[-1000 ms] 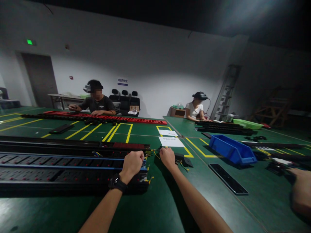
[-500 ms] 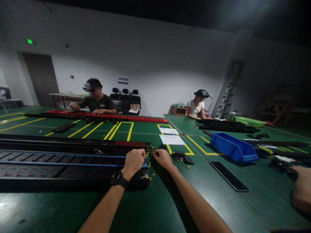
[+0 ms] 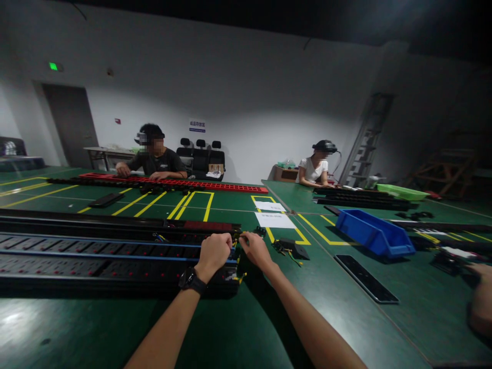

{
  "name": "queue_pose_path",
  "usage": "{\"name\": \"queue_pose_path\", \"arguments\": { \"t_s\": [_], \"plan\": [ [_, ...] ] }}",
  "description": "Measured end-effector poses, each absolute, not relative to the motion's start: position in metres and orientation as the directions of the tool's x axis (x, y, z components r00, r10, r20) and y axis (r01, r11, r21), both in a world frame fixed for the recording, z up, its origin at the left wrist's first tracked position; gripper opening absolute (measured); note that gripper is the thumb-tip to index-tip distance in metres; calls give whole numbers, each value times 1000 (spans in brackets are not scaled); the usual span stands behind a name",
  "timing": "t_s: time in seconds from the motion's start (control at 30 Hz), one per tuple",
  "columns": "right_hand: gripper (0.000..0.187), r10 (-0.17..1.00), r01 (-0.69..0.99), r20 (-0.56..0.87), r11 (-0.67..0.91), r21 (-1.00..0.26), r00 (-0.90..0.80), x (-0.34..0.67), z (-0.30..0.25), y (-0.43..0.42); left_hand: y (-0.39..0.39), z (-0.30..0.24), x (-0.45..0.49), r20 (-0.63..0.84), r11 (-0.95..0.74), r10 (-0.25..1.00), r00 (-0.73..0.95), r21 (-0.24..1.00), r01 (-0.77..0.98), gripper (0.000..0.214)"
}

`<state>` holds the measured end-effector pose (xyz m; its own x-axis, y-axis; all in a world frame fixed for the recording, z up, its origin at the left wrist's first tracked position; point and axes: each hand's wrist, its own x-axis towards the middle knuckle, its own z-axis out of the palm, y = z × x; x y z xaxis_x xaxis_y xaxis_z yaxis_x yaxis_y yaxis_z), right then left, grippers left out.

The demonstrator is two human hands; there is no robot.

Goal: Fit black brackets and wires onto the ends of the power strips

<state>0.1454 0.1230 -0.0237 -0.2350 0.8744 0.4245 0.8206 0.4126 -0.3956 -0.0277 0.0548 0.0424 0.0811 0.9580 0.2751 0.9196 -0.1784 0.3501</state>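
Long black socket strips (image 3: 96, 253) with blue edges lie side by side across the green table (image 3: 238, 328), their right ends in front of me. My left hand (image 3: 213, 253), a black watch on its wrist, is curled in a fist over the end of the middle strip. My right hand (image 3: 255, 249) is closed in a pinch beside it, at the coloured wires (image 3: 235, 241) sticking out of the strip ends. What either hand grips is too small to make out.
Small black parts with yellow wires (image 3: 290, 249) lie right of my hands. A blue bin (image 3: 374, 237), a flat black plate (image 3: 366, 279) and white sheets (image 3: 274, 220) lie beyond. Two people sit at red and black strips (image 3: 177, 184) farther back. Another person's hand (image 3: 482, 302) shows at the right edge.
My right hand has moved left, from near the small black parts to the wire ends beside my left hand. My left fist has stayed on the strip end.
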Motion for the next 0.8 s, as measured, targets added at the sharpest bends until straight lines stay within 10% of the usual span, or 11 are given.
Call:
{"name": "queue_pose_path", "arguments": {
  "t_s": [0.8],
  "plan": [
    [17,835,624,487,528,-577,-257,135,-30,127,57,38,-28,272,-172,959,77,345,923,25]
  ]
}}
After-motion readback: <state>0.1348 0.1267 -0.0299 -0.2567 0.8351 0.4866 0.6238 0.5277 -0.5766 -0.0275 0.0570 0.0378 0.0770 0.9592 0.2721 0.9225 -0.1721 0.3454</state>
